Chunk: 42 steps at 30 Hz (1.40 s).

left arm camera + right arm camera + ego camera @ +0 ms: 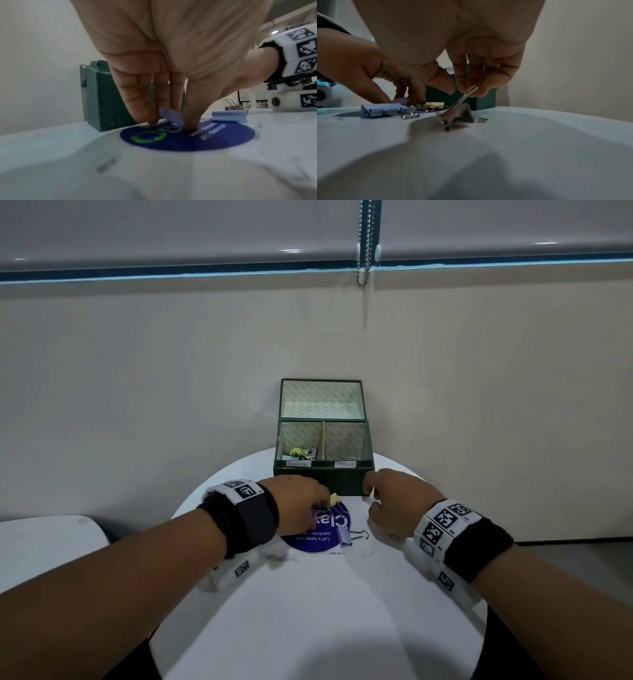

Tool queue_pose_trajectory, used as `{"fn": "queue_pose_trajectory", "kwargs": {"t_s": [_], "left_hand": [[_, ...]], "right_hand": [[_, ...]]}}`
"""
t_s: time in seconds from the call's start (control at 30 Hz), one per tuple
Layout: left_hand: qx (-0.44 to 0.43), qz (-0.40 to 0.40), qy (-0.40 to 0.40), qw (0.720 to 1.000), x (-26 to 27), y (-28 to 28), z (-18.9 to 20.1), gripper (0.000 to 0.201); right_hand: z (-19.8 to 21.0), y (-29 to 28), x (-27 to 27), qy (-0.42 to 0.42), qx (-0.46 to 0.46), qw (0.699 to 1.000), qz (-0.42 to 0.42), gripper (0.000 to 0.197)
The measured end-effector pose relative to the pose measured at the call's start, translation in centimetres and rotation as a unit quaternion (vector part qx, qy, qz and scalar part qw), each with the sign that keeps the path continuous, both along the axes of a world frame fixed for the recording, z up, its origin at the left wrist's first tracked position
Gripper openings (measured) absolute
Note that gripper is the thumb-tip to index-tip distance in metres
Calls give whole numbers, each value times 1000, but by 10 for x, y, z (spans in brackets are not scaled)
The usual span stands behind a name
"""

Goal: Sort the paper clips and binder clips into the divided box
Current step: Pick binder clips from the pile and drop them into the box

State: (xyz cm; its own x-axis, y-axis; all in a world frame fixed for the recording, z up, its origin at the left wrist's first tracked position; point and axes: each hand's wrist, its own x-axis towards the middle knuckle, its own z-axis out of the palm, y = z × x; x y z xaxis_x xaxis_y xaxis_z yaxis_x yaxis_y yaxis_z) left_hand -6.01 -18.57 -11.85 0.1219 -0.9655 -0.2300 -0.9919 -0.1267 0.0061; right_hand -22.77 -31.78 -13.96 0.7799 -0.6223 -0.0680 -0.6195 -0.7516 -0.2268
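Note:
The green divided box stands open at the table's far edge, with several binder clips in its left compartment. In the left wrist view my left hand pinches a purple binder clip that lies on the blue sticker. My right hand pinches the wire handle of a grey-brown binder clip resting on the table just in front of the box. A yellow binder clip and a light blue binder clip lie loose between my hands.
The round white table is small and its edge curves close on both sides. The box lid leans back against the wall. A second white surface lies lower at the left.

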Motion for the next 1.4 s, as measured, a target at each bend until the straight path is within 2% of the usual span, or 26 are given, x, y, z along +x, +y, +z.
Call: {"fn": "queue_pose_trajectory", "kwargs": {"t_s": [0.1, 0.27, 0.33, 0.43, 0.47, 0.5, 0.63, 0.73, 0.83, 0.87, 0.97, 1.03, 1.1, 1.13, 1.2, 1.3, 1.33, 1.4], "left_hand": [[-2, 24, 4, 1000, 3, -1, 9, 44], [11, -3, -53, 999, -5, -12, 21, 9], [7, -11, -35, 999, -9, -18, 20, 17], [42, -16, -31, 999, -14, -25, 16, 59], [64, -14, -38, 997, -15, -26, 15, 66], [75, -9, -43, 996, -14, -26, 14, 66], [73, 27, -29, 997, -1, -13, 11, 35], [75, 46, -20, 996, 15, 4, 13, 35], [0, 63, 25, 998, 31, 17, 33, 34], [-36, 75, 46, 995, 37, 17, 42, 33], [-156, 119, 105, 975, 52, 10, 66, 41], [-208, 151, 147, 955, 59, 2, 73, 58], [-208, 172, 185, 945, 64, -7, 74, 73], [-207, 181, 201, 940, 67, -10, 73, 75], [-237, 203, 259, 914, 72, -13, 72, 66], [-273, 252, 401, 838, 78, -11, 67, 51], [-269, 262, 423, 825, 79, -9, 64, 49], [-253, 279, 428, 822, 84, -5, 56, 48]], "right_hand": [[5, 0, -3, 53, 9, 998, -27, 28], [9, 10, -23, 129, 5, 992, -15, 36], [5, 15, -31, 141, 12, 990, 1, 30], [2, 17, -35, 132, 38, 990, 30, 26], [3, 17, -34, 130, 42, 990, 38, 29], [5, 17, -31, 125, 45, 990, 47, 30], [22, 19, -16, 61, 75, 993, 63, 31], [28, 29, -2, 44, 88, 992, 73, 20], [15, 43, 13, 107, 54, 988, 97, 52], [11, 48, 17, 123, 38, 986, 103, 56], [18, 49, 27, 144, 14, 983, 111, 50], [37, 44, 32, 110, 27, 988, 106, 33], [57, 38, 37, 39, 42, 994, 97, 21], [67, 35, 39, -6, 51, 995, 88, 19], [82, 26, 45, -102, 59, 991, 63, 21], [93, 13, 63, -223, 58, 973, 18, 22], [94, 10, 71, -259, 50, 965, 5, 21], [92, 10, 87, -312, 48, 949, -16, 22]]}}
